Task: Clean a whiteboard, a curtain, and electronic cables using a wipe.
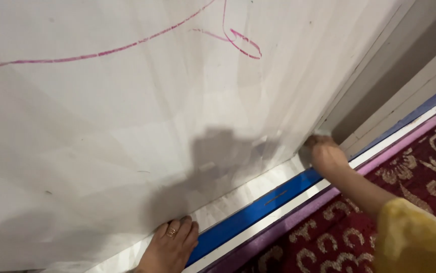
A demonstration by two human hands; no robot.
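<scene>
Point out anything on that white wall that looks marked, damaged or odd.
Pink scribbled lines run across the upper white wall, ending in a loop; they look like crayon marks. A few small dark specks dot the wall too. The right hand presses at its lower corner.

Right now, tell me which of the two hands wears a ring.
The left hand, pressed flat against the bottom edge of the white wall, wears a ring on one finger. The right hand, reaching into the corner, shows no ring.
</scene>
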